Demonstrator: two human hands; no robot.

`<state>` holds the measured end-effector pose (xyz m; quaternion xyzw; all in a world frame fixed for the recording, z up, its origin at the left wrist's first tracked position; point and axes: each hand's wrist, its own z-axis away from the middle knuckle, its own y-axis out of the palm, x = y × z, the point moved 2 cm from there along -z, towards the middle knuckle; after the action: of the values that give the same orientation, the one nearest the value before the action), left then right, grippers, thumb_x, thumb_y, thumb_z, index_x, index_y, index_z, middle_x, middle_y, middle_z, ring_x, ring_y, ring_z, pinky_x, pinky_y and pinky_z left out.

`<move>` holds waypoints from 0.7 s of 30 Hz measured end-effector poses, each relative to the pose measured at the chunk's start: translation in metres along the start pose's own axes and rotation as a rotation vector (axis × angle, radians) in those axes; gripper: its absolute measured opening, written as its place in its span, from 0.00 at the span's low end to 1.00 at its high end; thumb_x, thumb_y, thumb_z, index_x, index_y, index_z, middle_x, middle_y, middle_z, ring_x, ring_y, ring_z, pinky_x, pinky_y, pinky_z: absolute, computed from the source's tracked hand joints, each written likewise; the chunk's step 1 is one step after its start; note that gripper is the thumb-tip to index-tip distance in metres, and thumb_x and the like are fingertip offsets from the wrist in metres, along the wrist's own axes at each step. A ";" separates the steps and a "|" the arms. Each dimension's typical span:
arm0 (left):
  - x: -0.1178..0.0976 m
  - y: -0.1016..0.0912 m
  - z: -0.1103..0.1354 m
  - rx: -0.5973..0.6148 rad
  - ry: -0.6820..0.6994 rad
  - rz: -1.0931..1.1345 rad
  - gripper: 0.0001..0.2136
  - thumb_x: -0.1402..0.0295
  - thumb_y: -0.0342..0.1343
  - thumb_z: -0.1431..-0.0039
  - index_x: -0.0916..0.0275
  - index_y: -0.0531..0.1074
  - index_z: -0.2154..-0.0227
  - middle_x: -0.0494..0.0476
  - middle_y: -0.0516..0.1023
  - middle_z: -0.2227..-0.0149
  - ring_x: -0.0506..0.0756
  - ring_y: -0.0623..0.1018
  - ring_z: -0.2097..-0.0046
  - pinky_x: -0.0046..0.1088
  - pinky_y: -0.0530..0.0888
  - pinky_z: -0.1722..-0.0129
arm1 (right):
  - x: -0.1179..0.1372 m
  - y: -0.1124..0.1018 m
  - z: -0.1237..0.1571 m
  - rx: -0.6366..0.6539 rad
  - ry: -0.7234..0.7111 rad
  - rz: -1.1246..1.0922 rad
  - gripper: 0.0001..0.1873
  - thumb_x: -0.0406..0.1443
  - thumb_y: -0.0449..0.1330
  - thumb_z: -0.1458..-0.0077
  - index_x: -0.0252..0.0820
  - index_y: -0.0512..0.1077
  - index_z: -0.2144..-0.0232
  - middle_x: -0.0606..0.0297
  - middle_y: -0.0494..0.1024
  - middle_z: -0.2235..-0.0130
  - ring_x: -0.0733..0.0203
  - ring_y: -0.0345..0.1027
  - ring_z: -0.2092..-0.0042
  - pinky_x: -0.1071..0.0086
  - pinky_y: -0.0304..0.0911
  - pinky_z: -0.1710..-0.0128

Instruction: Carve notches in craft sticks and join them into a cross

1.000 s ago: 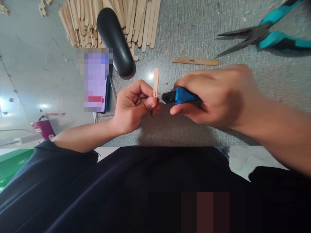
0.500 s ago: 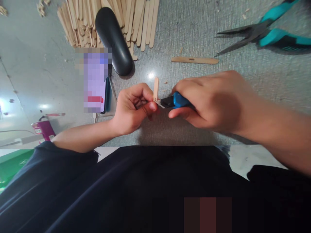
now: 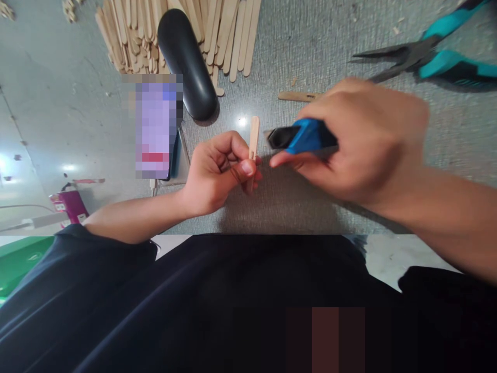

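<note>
My left hand point(image 3: 217, 173) is closed in a pinch on a short wooden stick point(image 3: 253, 135), which stands upright above thumb and forefinger. My right hand point(image 3: 361, 140) is wrapped round a blue and black utility knife point(image 3: 301, 138). The knife's black nose points left and sits just right of the stick, a small gap apart. Both hands hover over a grey textured mat point(image 3: 310, 46) at the table's near edge.
A pile of long wooden sticks point(image 3: 182, 26) lies at the back, with a black oblong case point(image 3: 186, 62) on it. A phone point(image 3: 157, 127) stands left of my hand. Teal-handled pliers point(image 3: 435, 54) lie at the back right. One loose stick point(image 3: 297, 96) lies beyond the knife.
The knife blade was against the stick; my right hand has now lifted up and to the right, pulling the knife off it. My left hand has stayed in place with the stick.
</note>
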<state>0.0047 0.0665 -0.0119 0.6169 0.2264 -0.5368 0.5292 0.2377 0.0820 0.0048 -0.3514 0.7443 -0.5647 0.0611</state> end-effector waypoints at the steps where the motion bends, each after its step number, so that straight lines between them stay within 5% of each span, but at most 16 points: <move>1: 0.000 0.000 0.000 -0.005 -0.005 -0.001 0.24 0.52 0.84 0.37 0.59 0.75 0.66 0.46 0.85 0.72 0.48 0.84 0.75 0.19 0.82 0.78 | -0.003 -0.001 0.002 -0.078 -0.027 -0.004 0.44 0.71 0.53 0.22 0.39 0.85 0.47 0.51 0.87 0.59 0.48 0.79 0.64 0.55 0.57 0.67; 4: 0.001 -0.001 -0.001 -0.037 -0.016 -0.010 0.25 0.50 0.84 0.38 0.58 0.74 0.66 0.46 0.84 0.73 0.49 0.84 0.75 0.21 0.83 0.77 | -0.008 -0.001 0.005 -0.098 -0.091 -0.036 0.42 0.69 0.54 0.22 0.40 0.85 0.48 0.54 0.85 0.62 0.49 0.76 0.65 0.55 0.56 0.68; 11: 0.000 0.001 -0.002 -0.041 -0.002 -0.026 0.28 0.47 0.84 0.39 0.57 0.71 0.67 0.44 0.83 0.73 0.47 0.81 0.76 0.21 0.81 0.76 | -0.002 0.002 0.005 0.207 0.002 -0.075 0.51 0.74 0.37 0.23 0.45 0.84 0.53 0.55 0.82 0.63 0.47 0.74 0.61 0.56 0.54 0.64; 21: -0.002 0.001 -0.002 -0.007 0.022 -0.054 0.26 0.49 0.83 0.36 0.58 0.72 0.67 0.44 0.83 0.73 0.46 0.81 0.76 0.20 0.80 0.76 | -0.001 0.000 0.004 0.266 -0.012 -0.081 0.53 0.73 0.32 0.22 0.45 0.84 0.52 0.59 0.85 0.62 0.52 0.75 0.64 0.59 0.52 0.67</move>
<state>0.0057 0.0685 -0.0097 0.6147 0.2507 -0.5433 0.5140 0.2408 0.0797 0.0034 -0.3734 0.6478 -0.6581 0.0888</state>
